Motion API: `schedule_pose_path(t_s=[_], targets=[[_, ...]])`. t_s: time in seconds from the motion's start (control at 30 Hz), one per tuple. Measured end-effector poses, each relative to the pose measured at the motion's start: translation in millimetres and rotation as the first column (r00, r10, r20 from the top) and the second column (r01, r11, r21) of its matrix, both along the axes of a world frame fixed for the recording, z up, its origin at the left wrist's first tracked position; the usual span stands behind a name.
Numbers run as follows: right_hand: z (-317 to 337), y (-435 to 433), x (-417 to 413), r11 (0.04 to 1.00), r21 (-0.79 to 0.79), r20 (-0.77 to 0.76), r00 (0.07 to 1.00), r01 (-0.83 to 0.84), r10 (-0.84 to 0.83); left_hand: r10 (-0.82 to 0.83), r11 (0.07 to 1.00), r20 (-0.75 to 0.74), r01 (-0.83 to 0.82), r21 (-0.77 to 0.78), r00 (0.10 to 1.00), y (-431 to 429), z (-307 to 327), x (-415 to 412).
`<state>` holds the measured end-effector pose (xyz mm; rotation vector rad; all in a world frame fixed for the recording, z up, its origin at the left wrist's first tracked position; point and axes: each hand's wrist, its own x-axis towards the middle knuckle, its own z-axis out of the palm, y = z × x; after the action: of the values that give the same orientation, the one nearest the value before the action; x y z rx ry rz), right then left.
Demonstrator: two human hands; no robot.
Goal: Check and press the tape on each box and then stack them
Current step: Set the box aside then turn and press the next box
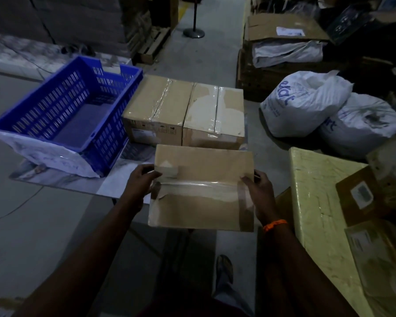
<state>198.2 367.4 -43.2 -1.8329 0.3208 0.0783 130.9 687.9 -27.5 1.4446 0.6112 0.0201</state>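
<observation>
I hold a brown cardboard box [201, 191] in front of me over the table's near edge, a strip of clear tape running across its top. My left hand [142, 181] grips its left side with the thumb on top. My right hand [258, 191] grips its right side, thumb on the brown tape at that end. Two more taped boxes stand side by side behind it: one on the left [153, 110] and one on the right [215, 117].
A blue plastic crate [64, 115] sits on the table [110, 181] to the left. A yellow wrapped slab [325, 216] with small parcels lies at the right. White sacks [306, 104] and cardboard cartons [281, 28] crowd the floor beyond.
</observation>
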Motion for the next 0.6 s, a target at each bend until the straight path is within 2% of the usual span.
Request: schedule_pose_path(t_s=[0.1, 0.17, 0.27, 0.4, 0.5, 0.6], targets=[[17, -1, -4, 0.971, 0.228, 0.009, 0.997, 0.075, -0.079, 0.010, 0.998, 0.067, -0.005, -0.070, 0.998, 12, 3, -8], [30, -1, -8, 0.921, 0.375, -0.017, 0.994, 0.109, -0.111, 0.077, 0.988, 0.117, -0.060, -0.144, 0.990, 14, 9, -13], [41, 2, -17, 0.880, 0.453, -0.047, 0.990, 0.142, -0.136, 0.220, 0.951, 0.172, -0.172, -0.256, 0.960, 8, 21, -21], [36, 9, -31, 0.913, 0.392, -0.029, 0.994, 0.112, -0.109, 0.286, 0.924, 0.090, -0.250, -0.288, 0.954, 5, 8, -36], [24, 10, -46, 0.949, 0.306, -0.017, 0.997, 0.079, -0.077, 0.234, 0.936, 0.001, -0.226, -0.270, 0.972, 5, -5, -51], [18, 7, -56, 0.970, 0.239, -0.003, 0.999, 0.048, -0.049, 0.173, 0.964, -0.002, -0.170, -0.202, 0.985, 6, -12, -60]])
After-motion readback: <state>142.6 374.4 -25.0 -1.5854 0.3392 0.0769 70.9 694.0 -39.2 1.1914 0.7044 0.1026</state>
